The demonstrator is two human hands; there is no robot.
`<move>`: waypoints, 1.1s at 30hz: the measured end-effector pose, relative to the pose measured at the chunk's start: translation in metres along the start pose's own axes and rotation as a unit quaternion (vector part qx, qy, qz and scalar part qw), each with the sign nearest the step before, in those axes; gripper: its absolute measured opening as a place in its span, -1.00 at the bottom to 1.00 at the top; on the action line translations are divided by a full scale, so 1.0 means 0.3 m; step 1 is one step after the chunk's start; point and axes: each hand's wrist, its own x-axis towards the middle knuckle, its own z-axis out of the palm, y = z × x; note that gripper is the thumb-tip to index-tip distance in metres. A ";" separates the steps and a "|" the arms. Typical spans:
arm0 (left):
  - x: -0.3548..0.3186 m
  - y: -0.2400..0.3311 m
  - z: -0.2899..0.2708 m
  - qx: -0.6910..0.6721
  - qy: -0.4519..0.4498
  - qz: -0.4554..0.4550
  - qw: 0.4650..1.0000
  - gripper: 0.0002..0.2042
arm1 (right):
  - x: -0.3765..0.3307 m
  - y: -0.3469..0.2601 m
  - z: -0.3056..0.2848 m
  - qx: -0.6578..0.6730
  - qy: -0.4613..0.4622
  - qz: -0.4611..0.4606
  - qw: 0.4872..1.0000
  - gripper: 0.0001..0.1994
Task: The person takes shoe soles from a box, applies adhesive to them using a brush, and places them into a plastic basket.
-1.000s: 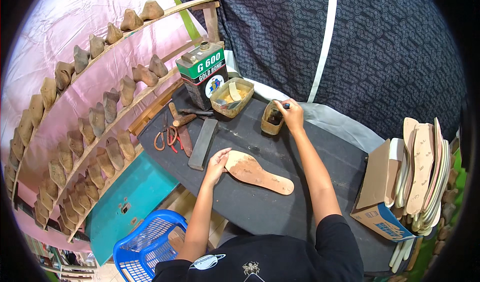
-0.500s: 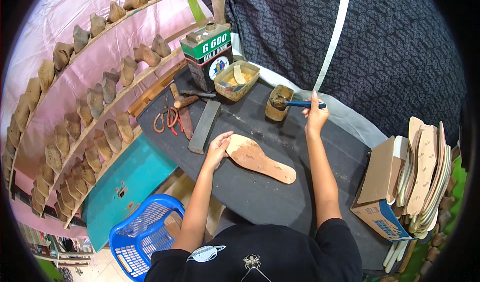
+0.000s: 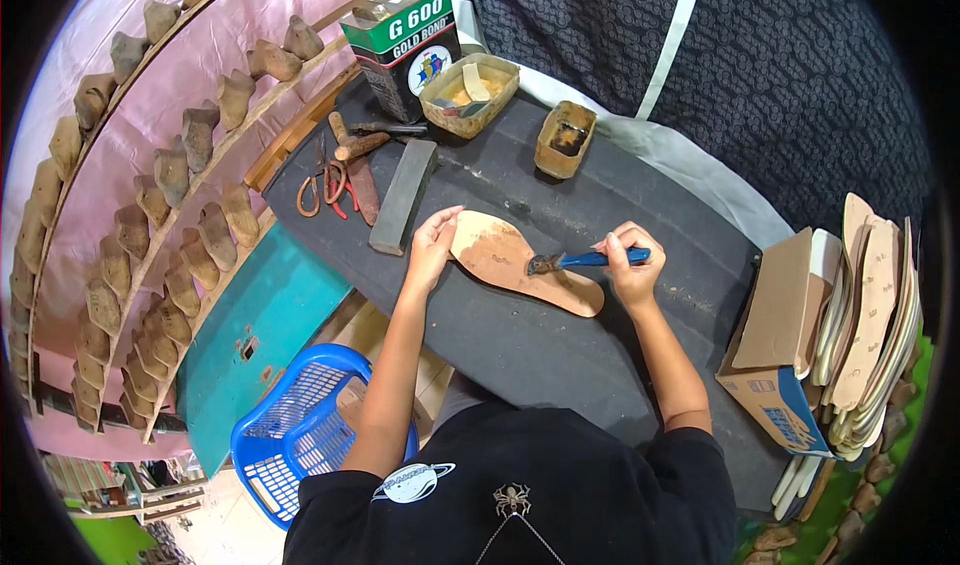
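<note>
My left hand [image 3: 435, 242] pinches the wide toe end of a tan shoe insole [image 3: 490, 257], which lies slanted over the dark table. Darker brown patches mark that wide end. In my right hand [image 3: 632, 268] is a paintbrush [image 3: 590, 259] with a blue handle. Its dark bristles touch the insole around the middle, where the shape narrows. Beyond the insole stands a small open tub [image 3: 547, 155] with dark, sticky-looking residue inside.
A green-and-black metal can [image 3: 400, 50] and a tray of yellowish scraps [image 3: 500, 96] stand at the back. Scissors [image 3: 312, 187], a hammer [image 3: 354, 145] and a grey block [image 3: 404, 197] lie left. A cardboard box [image 3: 765, 315] holds stacked insoles at right. Shoe lasts [image 3: 200, 130] line the left racks.
My right hand has brought the brush out of the small tub, toward me, down onto the insole. My left hand keeps its hold on the insole. The whole view has shifted slightly.
</note>
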 end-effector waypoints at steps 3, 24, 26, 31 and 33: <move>-0.005 0.001 0.001 0.007 0.000 0.000 1.000 -0.73 | 0.007 -0.027 0.002 -0.046 -0.040 -0.069 0.996 -0.80; -0.009 0.009 0.012 0.035 0.008 0.015 0.999 -0.73 | 0.047 -0.019 -0.054 -0.042 -0.131 -0.067 0.988 -0.79; -0.007 0.006 0.009 0.033 0.008 0.017 0.999 -0.73 | 0.058 -0.013 -0.091 -0.054 -0.130 -0.043 0.989 -0.75; -0.004 0.001 0.007 0.037 0.005 0.018 0.999 -0.73 | 0.076 -0.021 -0.130 -0.057 -0.126 -0.022 0.990 -0.74; -0.004 -0.001 -0.001 0.038 0.003 0.018 0.999 -0.73 | 0.073 -0.022 -0.117 -0.046 -0.107 -0.016 0.993 -0.74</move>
